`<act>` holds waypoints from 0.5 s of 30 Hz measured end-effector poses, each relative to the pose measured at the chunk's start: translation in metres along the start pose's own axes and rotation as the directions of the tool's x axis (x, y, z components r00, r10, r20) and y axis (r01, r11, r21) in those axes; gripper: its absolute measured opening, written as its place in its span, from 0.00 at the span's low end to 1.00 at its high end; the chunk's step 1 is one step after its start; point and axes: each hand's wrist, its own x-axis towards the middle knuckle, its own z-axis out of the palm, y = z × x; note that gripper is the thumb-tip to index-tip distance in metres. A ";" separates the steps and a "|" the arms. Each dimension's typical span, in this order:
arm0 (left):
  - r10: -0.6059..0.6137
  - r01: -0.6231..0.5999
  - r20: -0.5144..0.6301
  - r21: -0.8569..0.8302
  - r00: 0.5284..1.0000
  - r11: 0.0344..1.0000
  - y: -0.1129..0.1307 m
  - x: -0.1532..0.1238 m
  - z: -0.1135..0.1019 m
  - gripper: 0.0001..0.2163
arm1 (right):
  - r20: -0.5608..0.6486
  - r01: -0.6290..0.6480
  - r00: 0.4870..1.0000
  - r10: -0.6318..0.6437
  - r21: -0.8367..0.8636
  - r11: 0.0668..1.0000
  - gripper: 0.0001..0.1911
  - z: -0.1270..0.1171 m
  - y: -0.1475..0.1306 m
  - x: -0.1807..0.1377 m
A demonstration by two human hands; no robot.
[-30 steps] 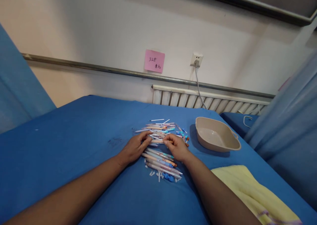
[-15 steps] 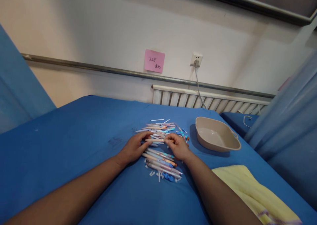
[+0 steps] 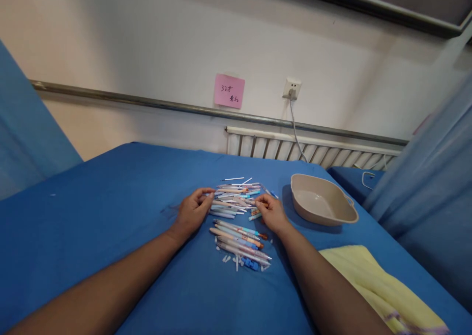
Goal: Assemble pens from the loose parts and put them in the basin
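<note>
my left hand (image 3: 194, 209) curls at the left ends of the far pile of pens (image 3: 230, 190), thumb and forefinger narrowly parted; a neater row of pens (image 3: 236, 237) lies nearer. my right hand (image 3: 273, 214) bends over the pile's right ends; i can't tell whether either grips anything. i'd press lightly and evenly from both ends. a beige basin (image 3: 324, 217) sits farther right.

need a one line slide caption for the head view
Left hand and right hand at opposite ends of a loose pile of pens on blue cloth, beige basin at right.
</note>
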 end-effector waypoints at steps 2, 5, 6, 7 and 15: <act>-0.014 0.012 -0.078 -0.027 0.997 1.000 -0.001 0.001 -0.001 0.19 | -0.013 -0.014 1.000 0.013 -0.082 0.997 0.09 -0.002 0.000 0.000; -0.029 0.023 -0.156 -0.037 0.987 0.999 0.002 0.001 -0.003 0.18 | -0.016 -0.013 1.000 0.010 -0.173 0.985 0.08 -0.003 -0.002 -0.001; -0.032 0.026 -0.168 -0.038 0.985 0.999 0.003 0.001 -0.003 0.18 | -0.017 -0.001 1.000 -0.003 -0.196 0.981 0.08 -0.004 -0.003 -0.001; -0.034 0.028 -0.181 -0.037 0.983 0.999 0.004 0.001 -0.003 0.18 | -0.017 0.016 1.000 -0.020 -0.215 0.977 0.07 -0.004 -0.003 -0.001; -0.075 0.063 -0.370 -0.045 0.926 0.997 -0.003 0.008 -0.011 0.17 | 0.031 0.057 0.998 -0.050 -0.325 0.944 0.06 -0.004 -0.007 -0.002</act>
